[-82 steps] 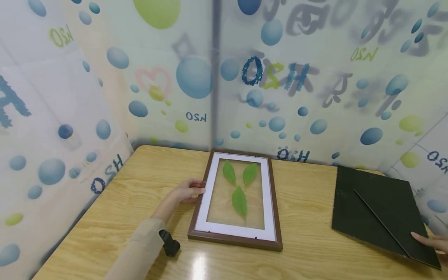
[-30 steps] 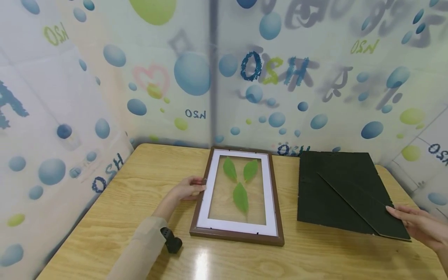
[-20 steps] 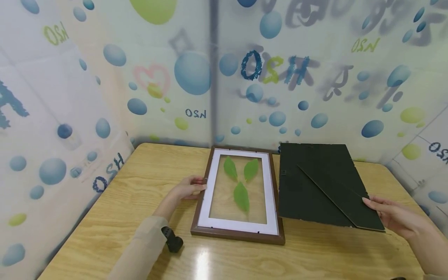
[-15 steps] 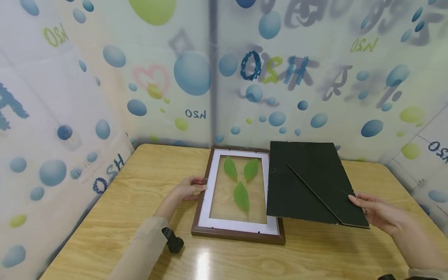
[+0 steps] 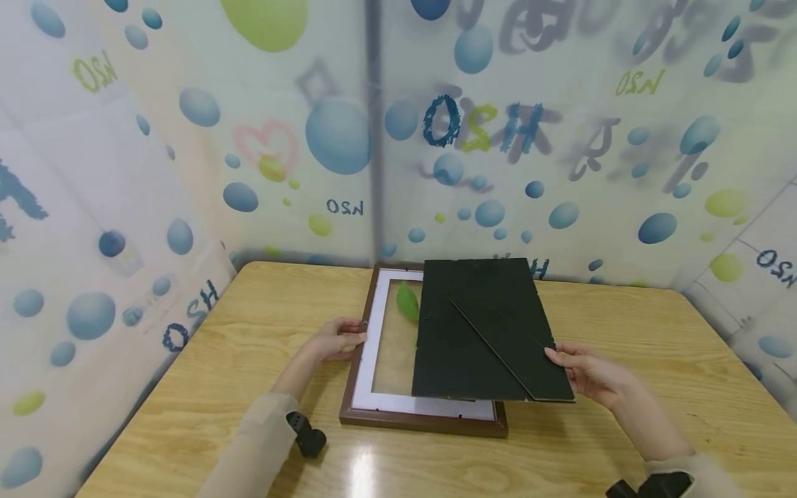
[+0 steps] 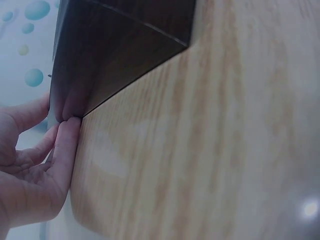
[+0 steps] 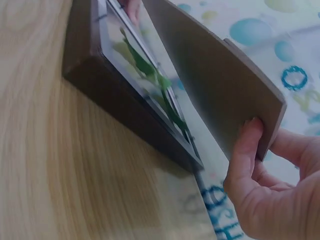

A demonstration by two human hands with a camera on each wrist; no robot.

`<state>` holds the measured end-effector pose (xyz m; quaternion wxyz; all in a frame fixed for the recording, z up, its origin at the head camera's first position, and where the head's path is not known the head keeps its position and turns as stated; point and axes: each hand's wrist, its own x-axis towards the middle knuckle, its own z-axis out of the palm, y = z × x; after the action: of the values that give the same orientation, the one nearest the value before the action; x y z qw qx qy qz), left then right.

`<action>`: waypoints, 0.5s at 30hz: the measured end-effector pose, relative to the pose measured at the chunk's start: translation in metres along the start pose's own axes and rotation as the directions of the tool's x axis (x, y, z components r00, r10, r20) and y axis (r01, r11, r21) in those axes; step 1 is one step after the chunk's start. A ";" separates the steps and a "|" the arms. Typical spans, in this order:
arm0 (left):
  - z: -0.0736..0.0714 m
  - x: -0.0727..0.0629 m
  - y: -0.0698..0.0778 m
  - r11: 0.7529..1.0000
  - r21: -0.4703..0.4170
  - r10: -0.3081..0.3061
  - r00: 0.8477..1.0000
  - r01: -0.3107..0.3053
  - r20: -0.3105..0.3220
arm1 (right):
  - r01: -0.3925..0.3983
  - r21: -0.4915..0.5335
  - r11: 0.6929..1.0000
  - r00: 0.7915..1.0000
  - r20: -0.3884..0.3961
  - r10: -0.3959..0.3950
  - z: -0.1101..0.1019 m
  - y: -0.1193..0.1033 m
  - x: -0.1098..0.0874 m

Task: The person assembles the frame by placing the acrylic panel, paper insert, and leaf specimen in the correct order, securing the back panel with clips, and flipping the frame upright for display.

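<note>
A brown picture frame [image 5: 423,425] with a white mat lies on the wooden table. My left hand [image 5: 336,339] grips its left edge; in the left wrist view the fingers [image 6: 67,145] press the dark side wall [image 6: 115,55] and the thumb is at the upper edge. My right hand [image 5: 594,375] pinches the lower right edge of a black backing board [image 5: 486,332], its stand folded flat. The board hangs tilted over the frame's right part, apart from it in the right wrist view, hiding most of the green leaves [image 7: 142,62]. One leaf [image 5: 407,302] shows at the left.
The wooden table [image 5: 261,297] runs back to a curtain [image 5: 398,173] printed with blue and green bubbles. Each wrist wears a black camera [image 5: 306,436] over a light sleeve. The frame stands near the table's back edge.
My right hand has carried the backing board leftward from the right side of the table until it overlaps the frame, covering two leaves. The left hand has stayed on the frame's edge.
</note>
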<state>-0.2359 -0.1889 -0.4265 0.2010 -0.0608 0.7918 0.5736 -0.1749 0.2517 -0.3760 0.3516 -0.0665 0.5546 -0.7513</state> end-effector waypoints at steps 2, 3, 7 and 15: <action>0.000 0.000 -0.001 1.000 -0.003 0.001 1.000 -0.001 0.001 | -0.009 -0.019 1.000 1.000 -0.008 0.009 0.007 0.002 0.008; 0.000 0.000 -0.002 1.000 -0.004 0.002 1.000 -0.002 0.002 | -0.013 -0.029 1.000 1.000 -0.010 0.013 0.010 0.004 0.012; -0.001 -0.001 -0.003 1.000 0.005 0.013 1.000 -0.013 0.010 | -0.033 -0.053 0.998 0.999 -0.044 0.031 0.024 0.007 0.024; 0.000 -0.001 -0.003 1.000 -0.010 0.027 1.000 -0.027 0.014 | -0.051 -0.063 0.997 0.994 -0.104 0.045 0.045 0.012 0.044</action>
<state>-0.2340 -0.1904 -0.4287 0.1984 -0.0471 0.7883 0.5806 -0.1803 0.1875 -0.3822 0.3382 -0.0258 0.5976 -0.7266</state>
